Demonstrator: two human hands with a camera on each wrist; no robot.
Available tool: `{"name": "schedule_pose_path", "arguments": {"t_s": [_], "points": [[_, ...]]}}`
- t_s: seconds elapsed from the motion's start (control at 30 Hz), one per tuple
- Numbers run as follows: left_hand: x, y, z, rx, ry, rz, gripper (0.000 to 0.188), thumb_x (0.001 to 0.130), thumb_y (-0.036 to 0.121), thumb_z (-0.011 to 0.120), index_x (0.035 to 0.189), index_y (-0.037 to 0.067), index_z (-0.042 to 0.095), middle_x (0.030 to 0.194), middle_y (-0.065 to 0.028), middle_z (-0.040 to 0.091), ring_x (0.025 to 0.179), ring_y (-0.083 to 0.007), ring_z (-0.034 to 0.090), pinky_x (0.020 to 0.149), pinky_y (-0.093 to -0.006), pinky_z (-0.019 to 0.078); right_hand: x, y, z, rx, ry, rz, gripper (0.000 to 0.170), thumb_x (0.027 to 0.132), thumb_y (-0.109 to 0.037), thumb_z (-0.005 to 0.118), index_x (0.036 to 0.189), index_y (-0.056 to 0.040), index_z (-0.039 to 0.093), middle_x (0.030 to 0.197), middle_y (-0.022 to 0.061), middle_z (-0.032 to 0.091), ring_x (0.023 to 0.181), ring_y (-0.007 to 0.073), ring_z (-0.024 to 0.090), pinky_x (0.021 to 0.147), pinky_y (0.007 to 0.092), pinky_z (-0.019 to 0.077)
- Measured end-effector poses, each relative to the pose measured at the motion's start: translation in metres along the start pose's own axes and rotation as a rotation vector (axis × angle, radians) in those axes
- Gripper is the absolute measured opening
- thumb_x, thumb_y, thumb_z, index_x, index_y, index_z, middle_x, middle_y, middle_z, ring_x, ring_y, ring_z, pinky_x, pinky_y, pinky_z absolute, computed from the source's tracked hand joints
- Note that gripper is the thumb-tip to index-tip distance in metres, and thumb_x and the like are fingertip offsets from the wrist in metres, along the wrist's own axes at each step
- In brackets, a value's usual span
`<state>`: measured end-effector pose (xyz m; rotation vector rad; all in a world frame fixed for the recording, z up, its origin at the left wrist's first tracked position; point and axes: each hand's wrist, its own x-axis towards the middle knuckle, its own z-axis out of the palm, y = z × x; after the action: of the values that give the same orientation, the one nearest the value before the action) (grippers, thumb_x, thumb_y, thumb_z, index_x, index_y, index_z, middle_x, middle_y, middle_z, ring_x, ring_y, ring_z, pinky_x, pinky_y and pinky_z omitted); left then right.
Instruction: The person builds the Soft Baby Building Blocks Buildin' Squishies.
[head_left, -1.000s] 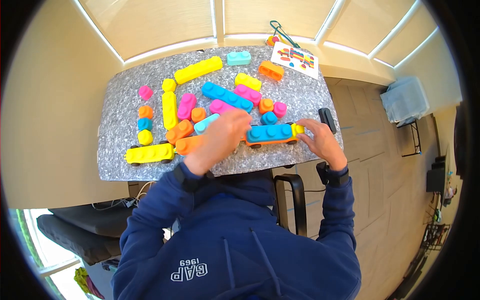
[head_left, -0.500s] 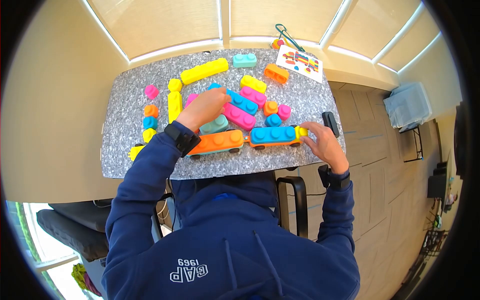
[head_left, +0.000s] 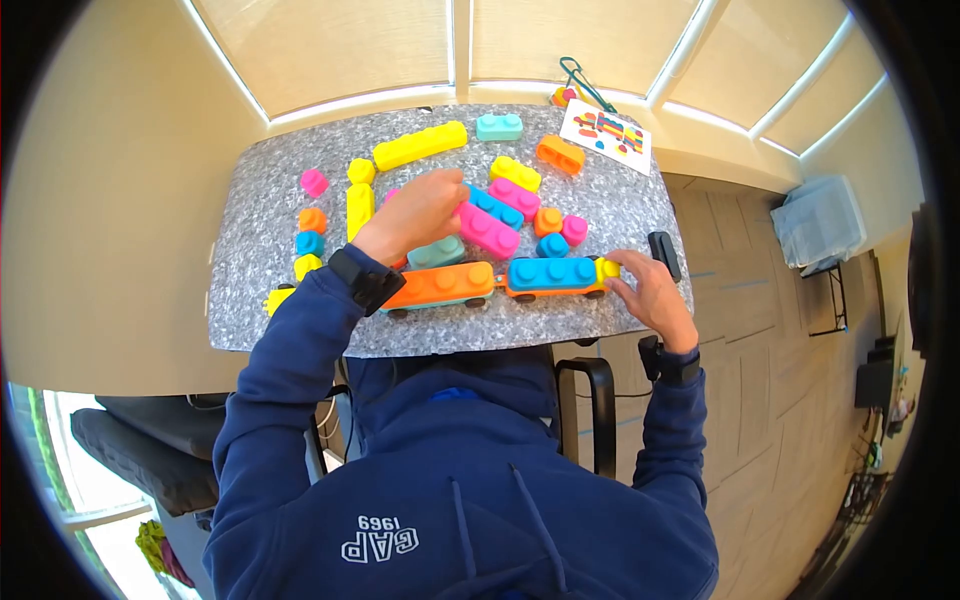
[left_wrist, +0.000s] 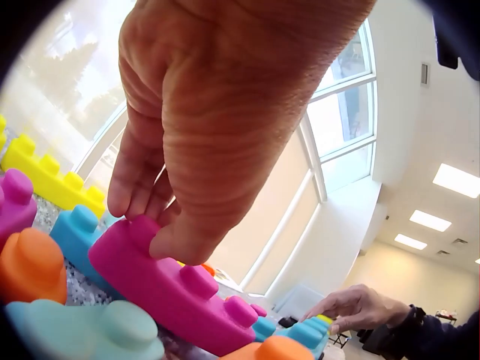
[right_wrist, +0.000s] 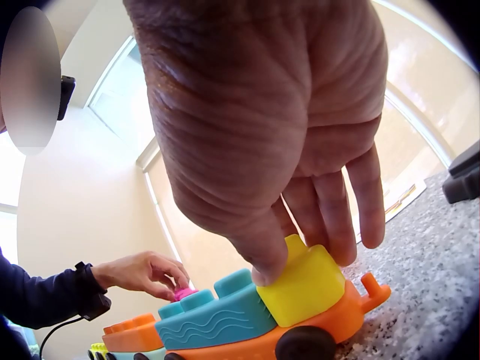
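In the head view my left hand (head_left: 420, 208) is over the middle of the table. Its thumb and fingertips pinch the end stud of a long pink block (left_wrist: 172, 289), which lies among the loose blocks. My right hand (head_left: 655, 292) is at the right end of a toy train. There its thumb and fingers grip a small yellow block (right_wrist: 307, 289), seated on an orange wheeled car (right_wrist: 247, 346) beside a wavy-sided blue block (head_left: 552, 272). Coupled to the left is another wheeled car carrying a long orange block (head_left: 445, 280).
Loose blocks surround my left hand, including a light teal block (head_left: 437, 252) and a blue block (head_left: 497, 206). Behind lie a long yellow block (head_left: 420, 147) and a picture card (head_left: 606, 135). A black object (head_left: 664, 256) sits near the right edge of the speckled table (head_left: 270, 160).
My left hand has moved left and away from the train, over to the left end of the pink block. My right hand stays on the yellow block.
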<state>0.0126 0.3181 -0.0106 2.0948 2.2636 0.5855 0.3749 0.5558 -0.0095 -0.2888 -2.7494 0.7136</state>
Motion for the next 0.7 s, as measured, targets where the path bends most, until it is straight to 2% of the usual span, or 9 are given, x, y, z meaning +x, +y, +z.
{"name": "schedule_pose_path", "arguments": {"t_s": [0.03,0.07,0.1,0.2,0.33,0.43,0.53,0.6,0.7], "points": [[-0.004,0.003,-0.01,0.005,0.001,-0.009,0.012,0.088,0.006,0.075,0.098,0.0,0.075,0.104,-0.0187,0.07,0.102,-0.0427,0.071,0.088,-0.0525,0.058,0.0,0.0,0.0,-0.007,-0.007,0.008,0.037,0.095,-0.009,0.085,0.129,0.0004,0.072,0.123,0.0238,0.077,0.112,0.047,0.073,0.098,0.0497,0.0584],[-0.009,0.006,-0.022,-0.027,0.079,-0.005,0.014,0.087,0.006,0.077,0.099,0.0,0.076,0.103,-0.0184,0.071,0.1,-0.0417,0.072,0.086,-0.0509,0.0584,0.0,0.0,0.002,0.001,-0.01,-0.002,0.037,0.095,-0.009,0.085,0.129,0.0004,0.072,0.123,0.0238,0.077,0.112,0.047,0.073,0.098,0.0497,0.0584],[-0.016,0.009,-0.037,-0.056,0.157,-0.003,0.016,0.086,0.006,0.078,0.101,-0.001,0.076,0.101,-0.0181,0.071,0.097,-0.0406,0.072,0.084,-0.0493,0.0589,-0.001,0.001,0.003,-0.025,0.035,-0.022,0.039,0.095,-0.01,0.085,0.13,0.0005,0.073,0.127,0.0232,0.077,0.117,0.0462,0.073,0.101,0.049,0.0584],[-0.05,0.02,-0.091,-0.105,0.232,-0.087,0.022,0.085,0.005,0.082,0.105,-0.001,0.076,0.103,-0.0163,0.072,0.091,-0.0367,0.073,0.081,-0.0458,0.0593,-0.001,-0.006,0.009,-0.064,0.107,-0.04,0.042,0.094,-0.01,0.087,0.132,0.0008,0.074,0.135,0.0222,0.076,0.125,0.045,0.072,0.107,0.0484,0.0582],[-0.113,0.015,-0.138,0.025,0.216,-0.247,0.025,0.084,0.005,0.085,0.107,0.0,0.076,0.101,-0.0127,0.072,0.088,-0.032,0.073,0.082,-0.0428,0.0596,0.011,-0.029,0.016,-0.078,0.162,-0.063,0.042,0.093,-0.009,0.088,0.132,0.0006,0.075,0.138,0.0213,0.076,0.127,0.0439,0.071,0.108,0.0499,0.0579],[-0.157,0.018,-0.152,0.063,0.195,-0.327,0.024,0.084,0.005,0.086,0.106,0.0,0.077,0.099,-0.0125,0.073,0.087,-0.0312,0.073,0.082,-0.0423,0.0592,0.025,-0.049,0.025,-0.098,0.181,-0.15,0.041,0.093,-0.009,0.087,0.132,-0.0009,0.075,0.137,0.0203,0.076,0.123,0.0427,0.072,0.106,0.0496,0.0581],[-0.197,0.015,-0.143,0.061,0.166,-0.394,0.022,0.084,0.003,0.085,0.103,0.001,0.077,0.1,-0.0124,0.073,0.086,-0.0306,0.071,0.081,-0.0424,0.0583,0.038,-0.066,0.034,-0.08,0.153,-0.218,0.039,0.093,-0.01,0.086,0.13,-0.002,0.075,0.132,0.0198,0.077,0.121,0.0425,0.072,0.104,0.0493,0.0582],[-0.216,0.012,-0.133,0.006,0.144,-0.461,0.021,0.083,0.002,0.084,0.104,0.0,0.077,0.1,-0.0128,0.074,0.087,-0.03,0.072,0.082,-0.0418,0.0587,0.043,-0.066,0.043,-0.084,0.153,-0.268,0.036,0.094,-0.012,0.085,0.128,-0.0031,0.075,0.123,0.0193,0.078,0.114,0.0426,0.072,0.1,0.0497,0.0583],[-0.238,0.012,-0.12,-0.072,0.172,-0.525,0.022,0.083,0.0,0.084,0.104,-0.001,0.077,0.099,-0.0135,0.073,0.087,-0.0297,0.072,0.083,-0.0411,0.0591,0.046,-0.07,0.047,-0.092,0.117,-0.247,0.034,0.095,-0.012,0.084,0.126,-0.004,0.074,0.115,0.0189,0.077,0.108,0.0429,0.072,0.097,0.0508,0.0579]]}}
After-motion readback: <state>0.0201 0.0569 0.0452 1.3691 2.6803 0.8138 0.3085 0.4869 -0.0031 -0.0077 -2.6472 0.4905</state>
